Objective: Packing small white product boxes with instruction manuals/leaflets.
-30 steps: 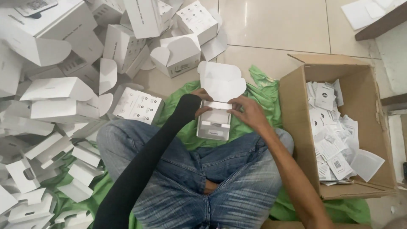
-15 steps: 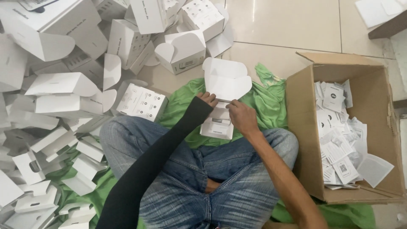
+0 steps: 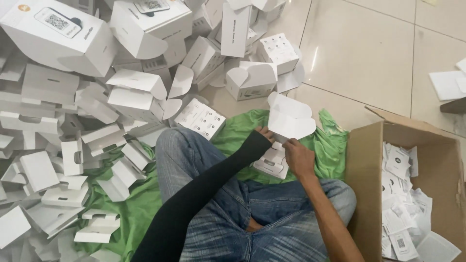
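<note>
White carton (image 3: 274, 162) with raised flap, gripped by left hand (image 3: 264, 133) and right hand (image 3: 297, 157), lies on green cloth (image 3: 233, 131) beside brown cardboard box (image 3: 361, 165).

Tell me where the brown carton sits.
In the head view, the brown carton sits at the lower right, beside the person's right knee and the green cloth, holding white leaflets.

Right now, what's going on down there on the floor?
A person in jeans sits cross-legged on a green cloth, working on a small white box in front of their knees. The left hand, in a black sleeve, and the bare right hand both hold it, its curved flap standing open. A heap of similar white boxes lies to the left; a brown carton of small paper leaflets stands open on the right.
</note>
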